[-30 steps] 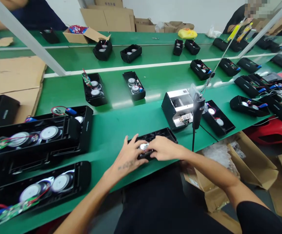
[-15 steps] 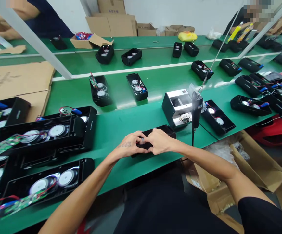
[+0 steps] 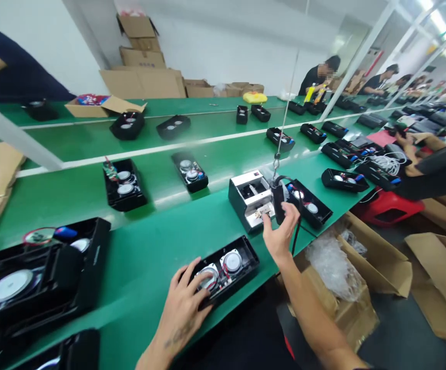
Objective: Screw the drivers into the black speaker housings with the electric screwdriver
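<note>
A black speaker case (image 3: 246, 251) with two round silver drivers lies open side up near the bench's front edge. Around its left end rests my left hand (image 3: 186, 293), fingers over the rim and by the left driver. My right hand (image 3: 280, 234) is raised, thumb and fingers apart, holding nothing, close to a black power screwdriver (image 3: 278, 198) that hangs from a wire. Just behind and left of that hand stands a black-and-silver screw feeder box (image 3: 246, 195).
Another open case (image 3: 315, 203) lies right of the feeder. Stacked cases (image 3: 95, 267) fill the left side. More cases sit on the green conveyor (image 3: 153, 169). Cartons (image 3: 381, 252) stand on the floor at right. A person (image 3: 439, 164) works at far right.
The view has shifted right and up. My right hand has left the case and moved beside the screwdriver, opening. My left hand now lies on the case's left end, and its drivers show.
</note>
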### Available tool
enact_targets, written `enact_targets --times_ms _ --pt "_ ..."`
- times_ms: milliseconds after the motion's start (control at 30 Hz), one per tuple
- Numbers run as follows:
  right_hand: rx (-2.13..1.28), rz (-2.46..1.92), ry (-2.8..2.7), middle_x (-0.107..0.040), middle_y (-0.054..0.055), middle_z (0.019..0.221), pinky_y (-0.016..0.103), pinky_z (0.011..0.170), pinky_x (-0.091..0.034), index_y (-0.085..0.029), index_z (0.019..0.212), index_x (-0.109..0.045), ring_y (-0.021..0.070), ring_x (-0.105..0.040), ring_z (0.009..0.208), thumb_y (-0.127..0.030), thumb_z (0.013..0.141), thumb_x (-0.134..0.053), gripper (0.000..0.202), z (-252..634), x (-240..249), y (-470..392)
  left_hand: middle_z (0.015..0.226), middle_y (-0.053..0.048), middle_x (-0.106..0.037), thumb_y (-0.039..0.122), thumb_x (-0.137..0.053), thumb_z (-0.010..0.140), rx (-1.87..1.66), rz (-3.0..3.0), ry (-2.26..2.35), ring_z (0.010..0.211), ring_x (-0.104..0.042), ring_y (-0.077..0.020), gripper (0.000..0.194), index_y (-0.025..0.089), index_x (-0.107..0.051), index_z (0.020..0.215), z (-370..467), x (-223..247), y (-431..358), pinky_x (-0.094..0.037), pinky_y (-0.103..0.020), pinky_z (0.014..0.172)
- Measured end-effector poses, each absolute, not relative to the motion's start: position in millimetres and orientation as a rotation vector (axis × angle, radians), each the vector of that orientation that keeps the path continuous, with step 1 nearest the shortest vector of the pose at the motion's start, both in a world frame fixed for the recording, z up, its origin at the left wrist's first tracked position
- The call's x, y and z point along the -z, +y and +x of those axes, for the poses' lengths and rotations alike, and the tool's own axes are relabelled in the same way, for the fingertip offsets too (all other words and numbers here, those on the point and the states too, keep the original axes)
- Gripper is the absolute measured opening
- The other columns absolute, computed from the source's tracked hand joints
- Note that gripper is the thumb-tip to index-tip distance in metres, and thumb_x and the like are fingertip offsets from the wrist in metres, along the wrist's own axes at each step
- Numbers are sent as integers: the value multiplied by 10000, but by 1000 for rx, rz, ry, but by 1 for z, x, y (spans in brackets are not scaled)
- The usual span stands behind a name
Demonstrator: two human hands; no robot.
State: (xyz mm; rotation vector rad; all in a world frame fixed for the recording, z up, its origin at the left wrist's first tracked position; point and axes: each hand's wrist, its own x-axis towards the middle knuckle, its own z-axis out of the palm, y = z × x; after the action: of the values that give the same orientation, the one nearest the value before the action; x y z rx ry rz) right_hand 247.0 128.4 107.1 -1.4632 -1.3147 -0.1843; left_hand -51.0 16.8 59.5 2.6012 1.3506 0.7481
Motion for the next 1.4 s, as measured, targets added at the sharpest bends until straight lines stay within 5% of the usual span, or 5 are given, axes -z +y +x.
enact_targets --times_ms 233,467,733,1000,1400 --pt "-253 -1536 -1267 -772 153 1062 490 945 -597 -201 1159 -595 318 -732 987 -573 885 -733 482 319 -100 175 1399 -17 -744 292 -793 858 -694 2885 1311 1558 -426 -464 126 339 -786 975 -65 -46 14 -344 -724 1216" --pt "-579 -1296 -1163 -637 -54 619 364 637 -577 -229 963 -602 189 -617 548 -495 843 -788 347 316 -89 157 1184 -15 -798 253 -766 866 -757 2873 1353 1402 -548 -406 65 318 -756 863 -64 -42 14 -315 -695 1235" --pt "-644 -946 -1137 -611 -108 612 331 591 -546 -248 1132 -561 136 -555 458 -432 913 -763 351 286 -140 174 1135 -17 -808 299 -776 852 -788 2891 1341 1346 -572 -409 41 331 -757 833 -62 -50 21 -406 -628 1124" --pt "-665 -1110 -1318 -578 -59 537 394 669 -562 -257 756 -584 164 -556 526 -388 828 -824 283 268 -154 176 1141 -7 -809 323 -790 859 -827 2795 1376 1386 -578 -388 25 337 -779 841 -59 -48 17 -397 -630 1169" --pt "-1183 -639 -1268 -586 -115 651 289 442 -454 -353 1266 -485 138 -530 433 -376 978 -736 382 205 -149 67 1166 -24 -820 262 -849 849 -757 2422 1616 1445 -542 -426 85 288 -783 803 -25 -65 9 -387 -693 1170"
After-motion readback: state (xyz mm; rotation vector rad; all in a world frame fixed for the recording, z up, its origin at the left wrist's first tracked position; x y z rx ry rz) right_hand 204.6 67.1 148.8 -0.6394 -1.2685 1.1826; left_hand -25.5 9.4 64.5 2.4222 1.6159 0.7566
